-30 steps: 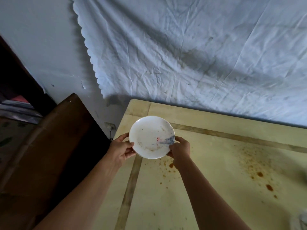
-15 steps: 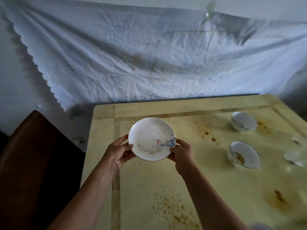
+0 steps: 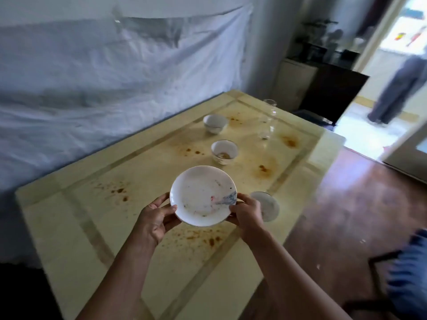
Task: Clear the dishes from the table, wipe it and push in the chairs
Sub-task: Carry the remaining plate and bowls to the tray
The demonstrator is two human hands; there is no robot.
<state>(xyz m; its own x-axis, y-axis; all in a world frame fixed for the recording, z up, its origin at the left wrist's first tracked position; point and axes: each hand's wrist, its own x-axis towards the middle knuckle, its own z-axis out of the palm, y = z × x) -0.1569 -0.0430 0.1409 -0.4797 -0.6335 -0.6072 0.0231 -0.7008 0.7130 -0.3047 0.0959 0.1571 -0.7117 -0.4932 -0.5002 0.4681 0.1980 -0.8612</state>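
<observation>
Two hands: your left hand (image 3: 154, 221) and right hand (image 3: 246, 213) each clasp an opposite edge of the plate (image 3: 203, 195), thumbs over the rim and fingers (image 3: 172, 221) curled beneath.
Plate position: held between your fingers, raised above the desk (image 3: 76, 213), not touching it, tilted slightly toward you.
Plate handling: judged stiff glazed ceramic, light, breakable if dropped; the smears on its face suggest a greasy, slippery surface, so keep the rim pinched from both sides and the plate level.
Where to hold: the rim is the sound place; fingers under the base add support.
Other dishes: a saucer (image 3: 268, 205) lies on the desk just beyond your right fingers; the near bowl (image 3: 224, 151) sits ahead of the plate, the far bowl (image 3: 215, 123) further ahead still, and a clear glass (image 3: 268, 118) stands well ahead and right.
Bowl handling: likely the same fragile ceramic; the near bowl holds brown residue, so carry it upright.
Desk state: brown stains scattered around and under your fingers; wiping not yet done.
Hard to see: your right fingertips are hidden under the plate; the glass is transparent and its outline faint; the chair (image 3: 392, 280) at right is cut off by the edge and blurred.
</observation>
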